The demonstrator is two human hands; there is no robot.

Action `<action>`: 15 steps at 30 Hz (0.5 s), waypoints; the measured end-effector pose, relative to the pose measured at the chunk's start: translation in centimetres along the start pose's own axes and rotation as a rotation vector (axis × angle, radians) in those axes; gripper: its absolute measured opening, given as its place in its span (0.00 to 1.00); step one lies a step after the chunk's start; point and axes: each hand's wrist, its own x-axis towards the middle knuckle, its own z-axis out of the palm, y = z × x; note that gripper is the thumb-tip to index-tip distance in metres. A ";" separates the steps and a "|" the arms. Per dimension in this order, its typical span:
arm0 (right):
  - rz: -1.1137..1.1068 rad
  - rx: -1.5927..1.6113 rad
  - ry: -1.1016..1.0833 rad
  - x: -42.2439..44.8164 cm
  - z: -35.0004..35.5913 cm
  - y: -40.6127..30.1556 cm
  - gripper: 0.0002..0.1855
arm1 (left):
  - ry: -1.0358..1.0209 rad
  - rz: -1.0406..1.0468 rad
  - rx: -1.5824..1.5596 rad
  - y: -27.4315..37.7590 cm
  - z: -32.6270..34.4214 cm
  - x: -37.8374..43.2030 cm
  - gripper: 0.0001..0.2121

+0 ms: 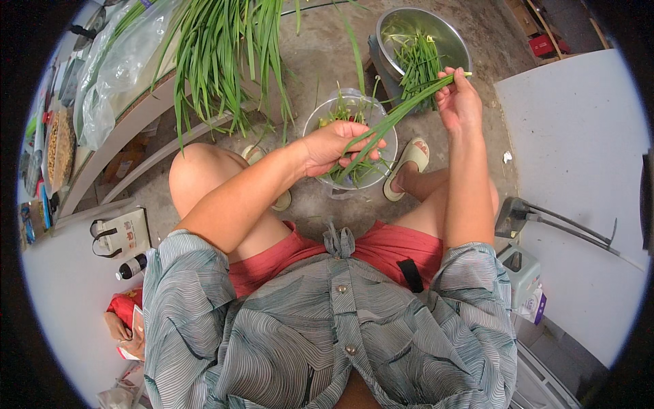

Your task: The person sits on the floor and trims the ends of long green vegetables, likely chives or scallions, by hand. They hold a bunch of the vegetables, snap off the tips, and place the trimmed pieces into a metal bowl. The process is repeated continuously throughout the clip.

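Note:
Between my hands stretches a small bunch of green Chinese chives (407,106). My right hand (459,99) pinches its pale root end, near the rim of a steel bowl (461,38). Lower down, my left hand (341,147) holds the leafy part above a lined waste bin (309,120). Leaf scraps (357,175) lie inside that bin, partly hidden by my left hand. More cut or trimmed chives (419,59) rest in the steel bowl. A large heap of long chives (225,56) hangs over the table edge at the upper left.
A clear plastic bag (120,66) lies on the table (148,102) to the left. At the right, a long-handled dustpan (511,218) leans by the pale wall panel (572,128), near a plastic stool (521,273). A tote bag (122,232) and a dark bottle (132,266) stand at the left.

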 end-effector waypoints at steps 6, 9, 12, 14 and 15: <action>0.010 -0.009 -0.020 0.2 -0.1 0.2 0.13 | 0.060 -0.060 -0.052 0.6 0.6 -0.2 0.14; 0.009 -0.014 -0.033 0.3 -0.1 0.3 0.13 | 0.029 -0.059 -0.049 0.7 0.5 -0.3 0.14; 0.008 -0.016 -0.036 0.2 -0.1 0.4 0.13 | 0.009 -0.056 -0.015 0.5 0.4 -0.2 0.15; 0.008 -0.024 -0.024 0.2 0.0 0.3 0.13 | -0.007 -0.042 -0.035 0.4 0.5 -0.2 0.14; 0.011 -0.027 -0.025 0.2 0.1 0.4 0.13 | -0.015 -0.035 -0.044 0.4 0.5 -0.2 0.14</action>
